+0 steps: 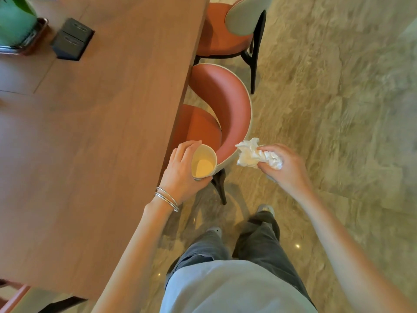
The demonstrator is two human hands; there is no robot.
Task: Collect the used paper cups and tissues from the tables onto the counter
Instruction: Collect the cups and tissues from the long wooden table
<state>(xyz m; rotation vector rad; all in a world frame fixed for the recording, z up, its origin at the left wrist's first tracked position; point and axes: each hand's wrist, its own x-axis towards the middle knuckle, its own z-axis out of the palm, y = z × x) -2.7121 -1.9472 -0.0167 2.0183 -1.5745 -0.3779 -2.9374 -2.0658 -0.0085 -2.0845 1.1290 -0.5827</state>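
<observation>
Paper cup (203,162) sits gripped in your left hand (180,175) beside the table (90,132) edge; your right hand (286,168) clutches crumpled tissue (250,154).

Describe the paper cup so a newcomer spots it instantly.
Follow the right edge of the long wooden table down to the nearer orange chair. There the left hand, bangles at its wrist, grips the paper cup: round, open-topped, pale yellow inside, unlike the crumpled white tissue in the right hand.

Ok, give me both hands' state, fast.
Left hand: holding the paper cup.
Right hand: gripping the crumpled tissue.
</observation>
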